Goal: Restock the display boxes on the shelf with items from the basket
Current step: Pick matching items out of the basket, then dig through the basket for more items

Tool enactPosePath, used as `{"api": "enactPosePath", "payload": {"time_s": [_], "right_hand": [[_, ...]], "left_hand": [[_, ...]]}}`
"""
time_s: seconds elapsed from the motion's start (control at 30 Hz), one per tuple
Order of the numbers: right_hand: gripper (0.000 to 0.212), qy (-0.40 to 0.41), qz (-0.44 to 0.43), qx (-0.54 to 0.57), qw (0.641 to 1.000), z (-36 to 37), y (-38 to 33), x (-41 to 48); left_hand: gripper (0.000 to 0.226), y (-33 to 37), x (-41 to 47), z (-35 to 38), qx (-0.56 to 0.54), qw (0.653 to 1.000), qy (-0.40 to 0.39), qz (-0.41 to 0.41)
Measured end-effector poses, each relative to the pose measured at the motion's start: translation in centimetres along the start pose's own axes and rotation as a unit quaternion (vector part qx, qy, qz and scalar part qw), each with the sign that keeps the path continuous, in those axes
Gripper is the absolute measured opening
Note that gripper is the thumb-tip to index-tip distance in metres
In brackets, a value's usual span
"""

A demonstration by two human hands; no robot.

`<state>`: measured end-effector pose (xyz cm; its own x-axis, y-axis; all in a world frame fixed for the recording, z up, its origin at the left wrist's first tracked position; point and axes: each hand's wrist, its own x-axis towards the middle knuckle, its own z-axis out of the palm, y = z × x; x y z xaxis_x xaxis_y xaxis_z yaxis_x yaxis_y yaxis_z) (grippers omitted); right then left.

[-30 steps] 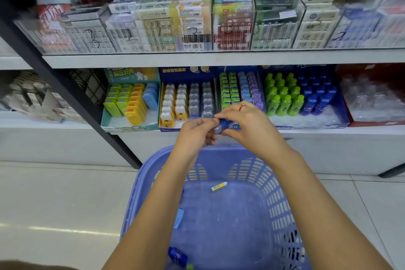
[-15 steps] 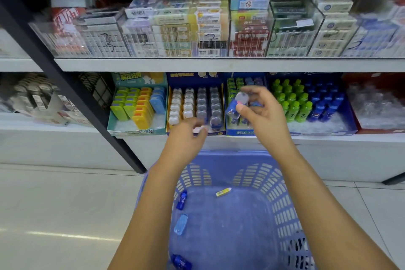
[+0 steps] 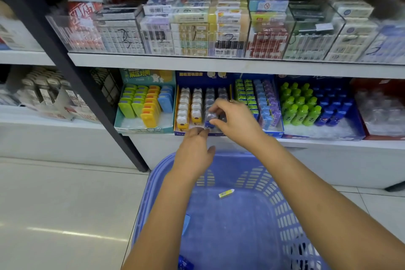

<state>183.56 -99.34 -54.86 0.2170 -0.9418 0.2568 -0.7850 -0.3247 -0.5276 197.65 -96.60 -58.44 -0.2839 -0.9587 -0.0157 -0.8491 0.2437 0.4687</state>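
Setting one piece into the row. My right hand pinches a small blue-and-clear item between thumb and fingertips. The item sits at 9 o'clock from my palm, at the front of the blue display box on the lower shelf.

- Item's long axis runs 12 to 6: clear cap up, blue base down. It matches the way the pieces stand in the grey column behind it at 12 o'clock.
- The slot I judge it goes to is the front place of that third column, directly under the base at 6 o'clock. Whether the base already touches the box floor is hidden by my fingers.
- My left hand is at 7 o'clock from the item, thumb free, fingertips bent at the box's front lip. I cannot tell whether they grip the lip or only touch it.
- The right hand is the nearer one and has the piece; the move looks like a short push down and toward 12.

Basket is below at 6 o'clock, with a yellow-white piece and a blue piece loose inside.
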Motion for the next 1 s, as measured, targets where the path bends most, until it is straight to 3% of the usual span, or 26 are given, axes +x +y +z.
{"api": "enactPosePath", "payload": {"time_s": [0.43, 0.57, 0.67, 0.77, 0.83, 0.93, 1.0], "right_hand": [[0.026, -0.027, -0.063, -0.240, 0.968, 1.2, -0.1, 1.8], [0.028, -0.046, -0.072, -0.313, 0.946, 1.1, -0.4, 1.6], [0.037, -0.020, -0.077, -0.291, 0.953, 1.4, -0.8, -0.1], [0.047, -0.050, -0.076, -0.157, 0.983, 3.8, -0.2, -4.5], [0.041, -0.176, -0.030, -0.114, 0.977, 6.5, 0.9, -7.6], [0.042, -0.401, 0.064, -0.100, 0.908, 10.7, 3.6, -11.9], [0.047, -0.498, 0.115, -0.105, 0.853, 12.5, 5.6, -14.4]], "left_hand": [[0.045, -1.3, -0.1, -0.8, -0.036, 0.999, 0.030, 0.010], [0.033, -1.1, -1.0, -1.3, -0.086, 0.993, 0.080, 0.016], [0.019, -1.4, -2.1, -0.9, -0.108, 0.991, 0.082, -0.015], [0.018, -2.4, -3.0, 1.6, -0.018, 0.994, -0.073, -0.072], [0.024, -3.3, -4.4, 4.6, 0.053, 0.970, -0.216, -0.093], [0.037, -5.0, -7.3, 9.7, 0.108, 0.897, -0.413, -0.113], [0.040, -6.5, -9.2, 12.2, 0.153, 0.851, -0.482, -0.139]]}}
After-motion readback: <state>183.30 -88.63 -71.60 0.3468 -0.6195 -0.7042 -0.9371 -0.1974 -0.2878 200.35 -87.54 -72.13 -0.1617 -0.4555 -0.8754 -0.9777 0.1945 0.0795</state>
